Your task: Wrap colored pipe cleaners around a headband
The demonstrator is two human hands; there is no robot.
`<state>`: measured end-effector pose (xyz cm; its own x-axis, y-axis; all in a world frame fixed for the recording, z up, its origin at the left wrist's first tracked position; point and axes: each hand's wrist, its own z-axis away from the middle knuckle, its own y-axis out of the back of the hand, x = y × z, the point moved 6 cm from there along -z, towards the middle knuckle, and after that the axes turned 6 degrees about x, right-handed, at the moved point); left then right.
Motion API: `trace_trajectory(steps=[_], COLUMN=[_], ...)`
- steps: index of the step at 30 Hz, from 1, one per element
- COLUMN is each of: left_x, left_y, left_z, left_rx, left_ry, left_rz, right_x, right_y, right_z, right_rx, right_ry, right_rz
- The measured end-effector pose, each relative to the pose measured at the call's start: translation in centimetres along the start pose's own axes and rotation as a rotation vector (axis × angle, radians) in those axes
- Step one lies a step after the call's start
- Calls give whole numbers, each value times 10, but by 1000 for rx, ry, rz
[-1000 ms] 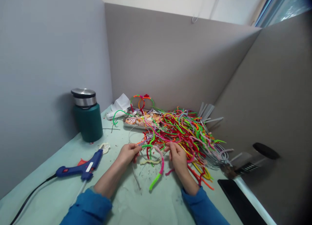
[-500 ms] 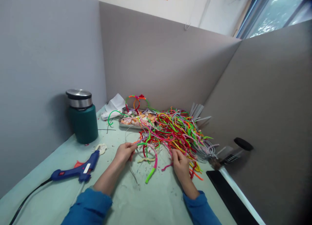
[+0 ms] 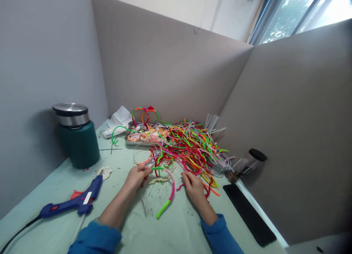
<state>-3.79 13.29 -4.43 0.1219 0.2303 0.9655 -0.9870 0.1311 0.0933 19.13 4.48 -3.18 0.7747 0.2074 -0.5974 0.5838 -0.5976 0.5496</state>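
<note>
Between the thumb and fingers of my left hand (image 3: 138,176) is one end of a curved pipe cleaner (image 3: 172,189), banded in green, pale pink and magenta. Its bright green far end curls down toward me over the table. My right hand (image 3: 194,186) is closed in a pinch at the near edge of a tangled heap of coloured pipe cleaners (image 3: 192,147). Anything between its fingertips is too small to make out. A short magenta piece (image 3: 180,188) lies just left of the right hand, and a pale yellow-green strip (image 3: 159,180) lies behind the curved one.
On the left lies a blue glue gun (image 3: 68,203), its tip on a whitish patch, with a green flask (image 3: 79,145) behind it. A metal tray (image 3: 140,143) of small pieces stands at the back. At right are a black strip (image 3: 249,215) and a black-capped clear container (image 3: 254,160).
The view has swung right, so things sit further left. My left hand has drawn the curved pipe cleaner slightly nearer to me. The right hand stays pinched by the heap.
</note>
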Motion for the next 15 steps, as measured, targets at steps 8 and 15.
trace_trajectory(steps=[8,15], left_x=[10,13], left_y=[-7,-8], left_z=[14,18], left_rx=[-140,-193], left_ry=[32,55], left_rz=[-36,27], right_x=[-35,-50], right_y=[-13,-34], right_z=[-7,-16], right_rx=[-215,-378], right_ry=[197,298], right_rz=[6,76])
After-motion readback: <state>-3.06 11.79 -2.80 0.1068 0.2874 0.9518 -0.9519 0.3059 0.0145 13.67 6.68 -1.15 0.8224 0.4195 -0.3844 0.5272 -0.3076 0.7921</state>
